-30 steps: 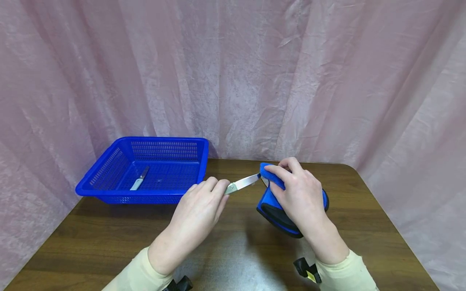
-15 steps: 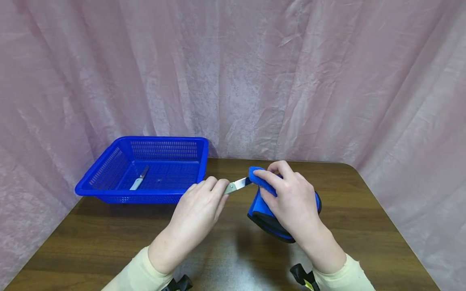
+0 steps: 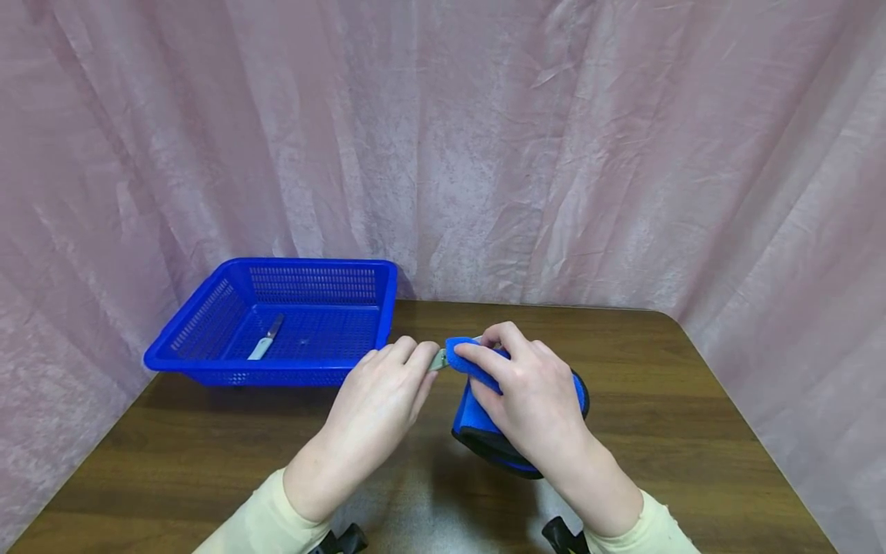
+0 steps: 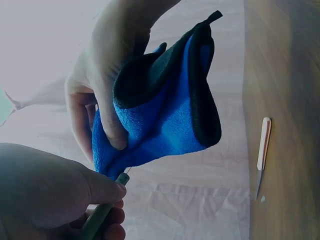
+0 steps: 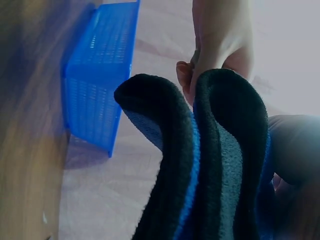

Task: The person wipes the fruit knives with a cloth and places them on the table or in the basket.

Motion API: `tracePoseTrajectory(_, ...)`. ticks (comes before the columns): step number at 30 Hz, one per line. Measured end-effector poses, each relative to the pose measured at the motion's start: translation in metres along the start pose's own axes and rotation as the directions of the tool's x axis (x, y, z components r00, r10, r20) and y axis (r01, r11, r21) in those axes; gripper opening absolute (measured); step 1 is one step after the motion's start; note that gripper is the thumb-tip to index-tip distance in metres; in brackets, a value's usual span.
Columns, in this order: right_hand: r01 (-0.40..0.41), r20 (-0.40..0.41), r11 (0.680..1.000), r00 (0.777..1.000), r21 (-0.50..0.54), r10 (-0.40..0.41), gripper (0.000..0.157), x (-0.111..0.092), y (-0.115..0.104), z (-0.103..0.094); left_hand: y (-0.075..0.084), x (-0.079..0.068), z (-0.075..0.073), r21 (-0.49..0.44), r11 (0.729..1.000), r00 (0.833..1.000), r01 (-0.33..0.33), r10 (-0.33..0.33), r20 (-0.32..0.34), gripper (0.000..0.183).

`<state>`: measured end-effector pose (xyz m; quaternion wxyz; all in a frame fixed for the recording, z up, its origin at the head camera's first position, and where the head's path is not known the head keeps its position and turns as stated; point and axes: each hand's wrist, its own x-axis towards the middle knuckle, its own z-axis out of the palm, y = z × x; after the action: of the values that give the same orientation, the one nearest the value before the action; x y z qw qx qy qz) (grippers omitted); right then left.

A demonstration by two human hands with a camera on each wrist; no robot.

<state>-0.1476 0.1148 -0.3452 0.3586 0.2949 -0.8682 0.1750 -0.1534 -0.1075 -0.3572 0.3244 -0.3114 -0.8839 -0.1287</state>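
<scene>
My left hand (image 3: 379, 391) grips the pale green handle (image 3: 438, 360) of a knife. My right hand (image 3: 533, 388) pinches a blue cloth (image 3: 476, 415) with black edging around its blade, close to the handle. In the head view the cloth hides nearly the whole blade. Seen from the left wrist, the folded cloth (image 4: 170, 127) meets the handle (image 4: 98, 219) just past the left thumb. The right wrist view shows two dark folds of the cloth (image 5: 170, 135) in front of the left hand (image 5: 220, 45).
A blue perforated basket (image 3: 270, 375) stands at the left of the wooden table (image 3: 692, 431), with a light-handled knife (image 3: 266, 338) inside. The left wrist view shows another knife (image 4: 264, 145) lying on the table. A pink curtain (image 3: 443, 154) hangs behind.
My right hand has slid the cloth leftward along the blade, from near the tip to the handle. The left hand has stayed in place, holding the knife.
</scene>
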Motion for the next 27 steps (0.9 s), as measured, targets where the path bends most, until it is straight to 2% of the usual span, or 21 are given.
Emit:
tracePoseTrajectory(16, -0.022, 0.024, 1.0, 0.999, -0.018, 0.023, 0.045, 0.0, 0.005, 0.001, 0.0, 0.0, 0.0, 0.0, 1.0, 1.0, 0.008, -0.008, 0.016, 0.025)
tracePoseTrajectory(27, -0.048, -0.007, 0.998, 0.999, -0.041, 0.048, 0.043, 0.0, 0.014, 0.0, -0.001, -0.002, 0.0, 0.008, 1.0, 1.0, 0.005, -0.005, 0.006, 0.026)
